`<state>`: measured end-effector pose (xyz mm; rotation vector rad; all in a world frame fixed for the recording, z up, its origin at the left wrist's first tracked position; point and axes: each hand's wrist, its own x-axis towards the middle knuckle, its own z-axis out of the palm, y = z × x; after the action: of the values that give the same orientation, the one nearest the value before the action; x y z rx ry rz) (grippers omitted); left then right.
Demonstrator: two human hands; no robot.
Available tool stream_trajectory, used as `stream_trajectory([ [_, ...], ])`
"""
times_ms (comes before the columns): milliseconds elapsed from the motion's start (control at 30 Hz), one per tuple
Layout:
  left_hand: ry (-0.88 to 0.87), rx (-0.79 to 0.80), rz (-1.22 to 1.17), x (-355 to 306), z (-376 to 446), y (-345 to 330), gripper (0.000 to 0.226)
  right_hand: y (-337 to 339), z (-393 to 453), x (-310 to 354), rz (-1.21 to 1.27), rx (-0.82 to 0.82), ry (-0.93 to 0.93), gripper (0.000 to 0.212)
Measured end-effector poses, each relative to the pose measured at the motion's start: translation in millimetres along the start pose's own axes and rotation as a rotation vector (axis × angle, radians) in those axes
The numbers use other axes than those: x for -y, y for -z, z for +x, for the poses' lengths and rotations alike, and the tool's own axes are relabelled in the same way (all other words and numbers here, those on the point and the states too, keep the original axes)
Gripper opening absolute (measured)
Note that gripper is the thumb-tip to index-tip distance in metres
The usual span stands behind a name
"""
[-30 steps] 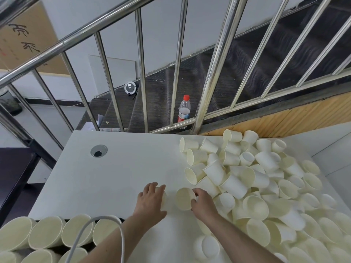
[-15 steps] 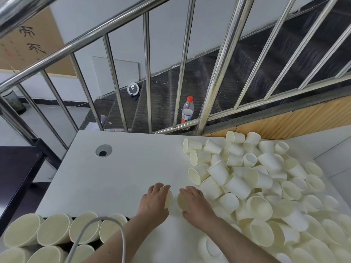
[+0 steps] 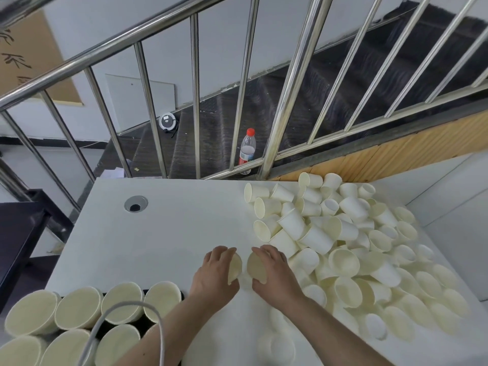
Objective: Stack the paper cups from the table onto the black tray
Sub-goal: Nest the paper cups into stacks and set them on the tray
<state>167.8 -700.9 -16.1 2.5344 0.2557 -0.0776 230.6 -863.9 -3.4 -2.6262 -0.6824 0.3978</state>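
**Holding one cup in each hand over the white table**

Gripping a paper cup apiece, both hands hover at the near middle of the white table (image 3: pixel 158 233). The left hand (image 3: pixel 214 276) curls its fingers round a cup (image 3: pixel 235 266) lying on its side, open mouth turned to the right. The right hand (image 3: pixel 274 273) wraps another cup (image 3: pixel 256 268) the same way, mouth turned to the left, so the two rims face each other, close but apart.

To the right, a loose heap of paper cups (image 3: pixel 343 247) covers the table, most tipped on their sides, some mouth up, reaching from the far edge to the near one.

At the lower left, rows of cup stacks (image 3: pixel 79 307) show their open mouths, packed side by side on the black tray (image 3: pixel 142 323), of which only dark slivers show between them. A white cable (image 3: pixel 126 306) arcs over those stacks.

Beyond the table stands a steel railing (image 3: pixel 298 88), with dark stairs behind it and a red-capped bottle (image 3: pixel 247 149) on a step
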Motion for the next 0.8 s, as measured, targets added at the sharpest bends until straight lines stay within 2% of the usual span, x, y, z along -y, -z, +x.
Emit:
stream_trajectory([
  [400, 0.016, -0.221, -0.080, 0, -120, 8, 0.071, -11, -90, 36, 0.089, -0.103, 0.114, 0.070],
  [600, 0.100, -0.260, -0.051, 19, -190, 19, 0.073, -34, -130, 67, 0.140, -0.085, 0.174, 0.070],
  [800, 0.158, -0.352, -0.014, 52, -213, 48, 0.071, -51, -136, 105, 0.153, -0.061, 0.232, 0.070],
])
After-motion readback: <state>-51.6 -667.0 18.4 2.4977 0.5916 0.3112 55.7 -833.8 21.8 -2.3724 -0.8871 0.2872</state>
